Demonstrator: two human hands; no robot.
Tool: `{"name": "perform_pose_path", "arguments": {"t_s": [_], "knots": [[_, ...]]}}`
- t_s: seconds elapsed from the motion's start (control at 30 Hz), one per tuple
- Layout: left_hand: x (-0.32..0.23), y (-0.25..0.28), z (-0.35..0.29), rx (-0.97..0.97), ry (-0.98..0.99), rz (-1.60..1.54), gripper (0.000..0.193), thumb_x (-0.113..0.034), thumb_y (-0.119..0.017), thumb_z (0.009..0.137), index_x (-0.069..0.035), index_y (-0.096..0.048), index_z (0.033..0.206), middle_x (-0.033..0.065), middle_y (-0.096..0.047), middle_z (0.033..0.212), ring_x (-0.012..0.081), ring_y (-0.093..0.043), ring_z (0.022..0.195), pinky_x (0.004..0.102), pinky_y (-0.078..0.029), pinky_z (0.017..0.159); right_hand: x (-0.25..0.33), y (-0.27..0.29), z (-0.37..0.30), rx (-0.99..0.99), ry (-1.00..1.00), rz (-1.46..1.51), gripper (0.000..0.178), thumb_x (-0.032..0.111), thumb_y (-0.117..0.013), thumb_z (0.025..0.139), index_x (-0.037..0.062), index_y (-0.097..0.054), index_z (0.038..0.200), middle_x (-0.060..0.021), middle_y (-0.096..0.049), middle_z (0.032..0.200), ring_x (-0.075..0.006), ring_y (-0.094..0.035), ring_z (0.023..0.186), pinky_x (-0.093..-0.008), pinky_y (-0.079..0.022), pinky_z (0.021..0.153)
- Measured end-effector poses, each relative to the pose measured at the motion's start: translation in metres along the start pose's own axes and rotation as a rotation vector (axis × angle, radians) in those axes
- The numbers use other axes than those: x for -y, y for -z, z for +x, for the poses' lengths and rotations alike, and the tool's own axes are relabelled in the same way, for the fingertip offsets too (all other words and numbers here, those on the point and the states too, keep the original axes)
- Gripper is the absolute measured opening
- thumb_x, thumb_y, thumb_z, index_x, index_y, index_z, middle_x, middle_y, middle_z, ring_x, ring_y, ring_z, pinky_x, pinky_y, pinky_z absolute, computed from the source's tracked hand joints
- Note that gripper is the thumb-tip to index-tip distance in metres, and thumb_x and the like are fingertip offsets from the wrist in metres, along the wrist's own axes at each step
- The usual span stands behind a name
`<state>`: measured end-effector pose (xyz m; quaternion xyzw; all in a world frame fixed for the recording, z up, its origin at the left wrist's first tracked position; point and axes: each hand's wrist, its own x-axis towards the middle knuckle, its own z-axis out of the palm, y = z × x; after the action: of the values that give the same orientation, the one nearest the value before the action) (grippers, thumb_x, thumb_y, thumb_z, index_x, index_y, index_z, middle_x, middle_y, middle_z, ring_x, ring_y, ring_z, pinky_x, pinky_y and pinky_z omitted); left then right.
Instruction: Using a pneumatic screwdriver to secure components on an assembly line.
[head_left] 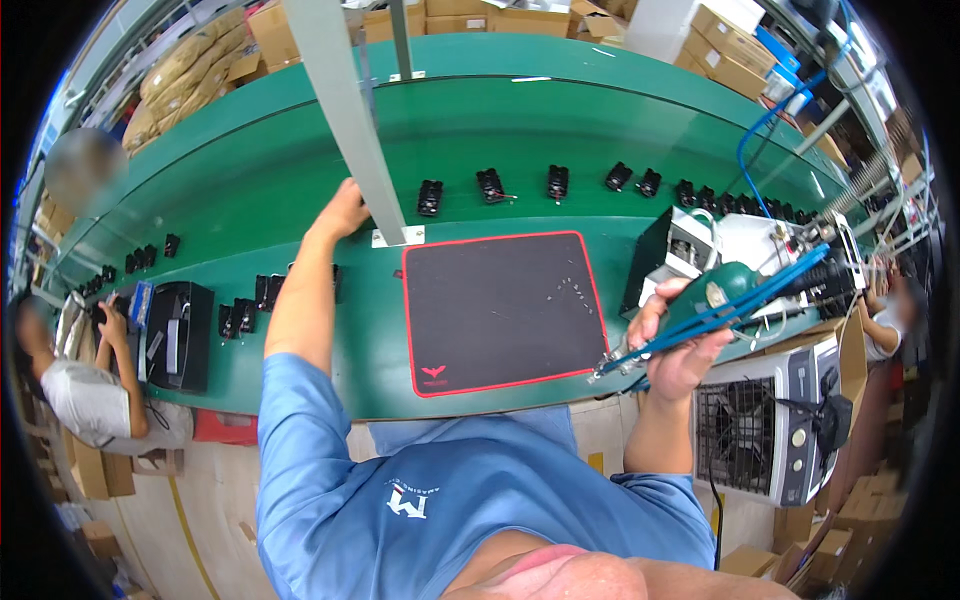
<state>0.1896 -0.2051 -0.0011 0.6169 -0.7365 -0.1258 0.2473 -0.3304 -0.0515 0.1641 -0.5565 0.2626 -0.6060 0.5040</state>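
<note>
My left hand (345, 208) reaches across the green workbench (370, 380) to the pale metal post (345, 110). The post hides part of its fingers, and I cannot see whether they hold anything. My right hand (680, 365) is closed around a long, slender blue tool (690, 328) with a silvery tip, at the bench's right side. Its exact kind is unclear. The tip points toward a black mat (505, 310) with a red border, where several tiny pale bits (572, 293) lie. Small black parts, one of them a black component (430, 197), stand in a row behind the mat.
A machine with a white and metal body (755, 240) and blue hoses stands at the right. An air cooler (765, 430) is below it. A black open box (180, 335) sits left, near a co-worker in grey (95, 400). Cardboard boxes (725, 50) stand beyond the bench.
</note>
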Motion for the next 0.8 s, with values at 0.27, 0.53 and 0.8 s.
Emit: {"name": "perform_pose_path", "arguments": {"t_s": [0.27, 0.53, 0.8], "knots": [[-0.09, 0.065, -0.118, -0.208, 0.164, -0.358, 0.039, -0.018, -0.061, 0.095, -0.01, -0.061, 0.134, 0.0131, -0.049, 0.141, 0.0266, -0.048, 0.133, 0.0374, -0.041, 0.111, -0.009, 0.004, -0.001, -0.066, -0.005, 0.037, 0.096, 0.086, -0.037, 0.089, -0.0018, -0.053, 0.123, -0.008, -0.057, 0.084, -0.0145, -0.055, 0.068, -0.0283, -0.05, 0.059], [-0.242, -0.046, -0.12, 0.118, -0.234, -0.42, 0.063, -0.014, -0.086, 0.076, -0.016, -0.06, 0.133, 0.0159, -0.044, 0.138, 0.0369, -0.049, 0.129, 0.0421, -0.046, 0.107, -0.007, -0.048, 0.043, -0.011, 0.145, -0.012, 0.092, 0.081, -0.032, 0.094, -0.0008, -0.049, 0.134, -0.0113, -0.062, 0.102, -0.0148, -0.056, 0.074, -0.029, -0.049, 0.061], [-0.268, -0.098, -0.116, 0.054, -0.264, -0.193, 0.094, -0.044, -0.09, 0.065, -0.009, -0.051, 0.143, 0.0084, -0.061, 0.121, 0.0298, -0.055, 0.11, 0.042, -0.036, 0.094, -0.019, -0.084, 0.046, -0.056, 0.185, -0.149, 0.102, 0.086, -0.022, 0.091, -0.0056, -0.055, 0.121, -0.01, -0.061, 0.079, -0.0154, -0.058, 0.064, -0.0283, -0.05, 0.054]]}}
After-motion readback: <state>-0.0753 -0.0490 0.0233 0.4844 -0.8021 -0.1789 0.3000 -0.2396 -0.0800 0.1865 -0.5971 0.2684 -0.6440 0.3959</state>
